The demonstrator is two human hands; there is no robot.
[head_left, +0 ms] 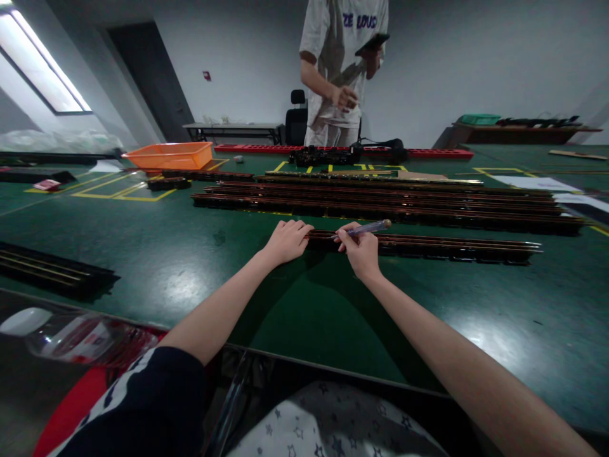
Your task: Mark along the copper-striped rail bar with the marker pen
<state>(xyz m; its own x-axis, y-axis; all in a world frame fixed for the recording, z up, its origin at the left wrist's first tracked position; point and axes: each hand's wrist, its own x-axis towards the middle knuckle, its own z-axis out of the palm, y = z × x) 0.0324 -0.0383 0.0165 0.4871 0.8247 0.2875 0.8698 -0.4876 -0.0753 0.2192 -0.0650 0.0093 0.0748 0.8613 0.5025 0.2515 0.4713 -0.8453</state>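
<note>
A long black strip (451,247) with copper-coloured lines lies crosswise on the green table in front of me. My left hand (288,241) is closed over the strip near its left end, fingers bent down onto it; their tips are partly hidden. In my right hand (362,252) is a slim screwdriver (368,228) with a clear handle and a brownish end. It is tilted, its thin shaft pointing left and down to the strip, close to my left fingers. Whether the tip touches the strip, I cannot tell.
Behind lies a bundle of similar strips (380,200); more strips (52,270) lie at left. An orange bin (169,155) and black equipment (323,156) stand farther back. A plastic bottle (80,336) is below the near edge. Across the table, a person (340,70) holds a dark tablet.
</note>
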